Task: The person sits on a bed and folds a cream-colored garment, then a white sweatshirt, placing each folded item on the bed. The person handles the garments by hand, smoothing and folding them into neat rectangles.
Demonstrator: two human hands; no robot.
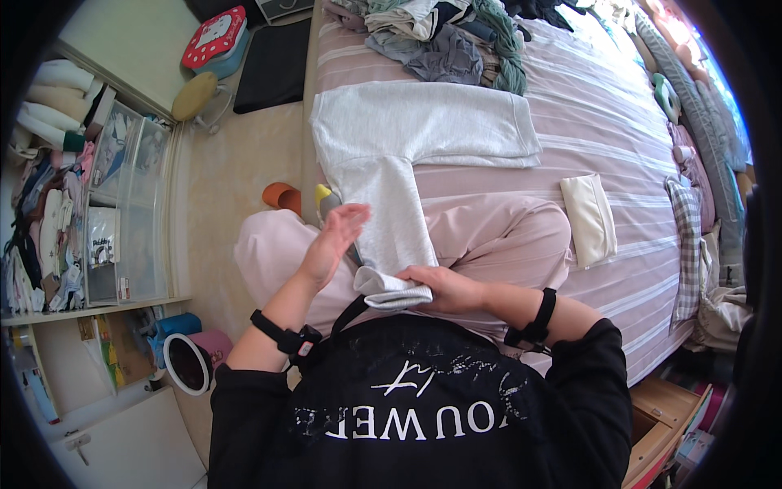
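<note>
A light grey heathered sweatshirt [427, 122] lies spread on the bed, with one sleeve [394, 208] stretching towards me over my crossed legs. At the near end of that sleeve, my right hand [449, 288] grips the ribbed cuff [400, 298], the fingers partly hidden by the fabric. My left hand [336, 238] is raised just left of the sleeve and holds nothing. Its fingers are slightly apart. Partly covered behind it is a yellow and grey object [327, 198]; what it is, I cannot tell.
A pile of clothes [449, 52] sits at the bed's far end. A cream folded pouch or cloth [589, 220] rests right of my knee on the striped bedsheet [617, 177]. Along the left stand clear plastic drawers [128, 244], a bin [192, 363] and a round stool [195, 96].
</note>
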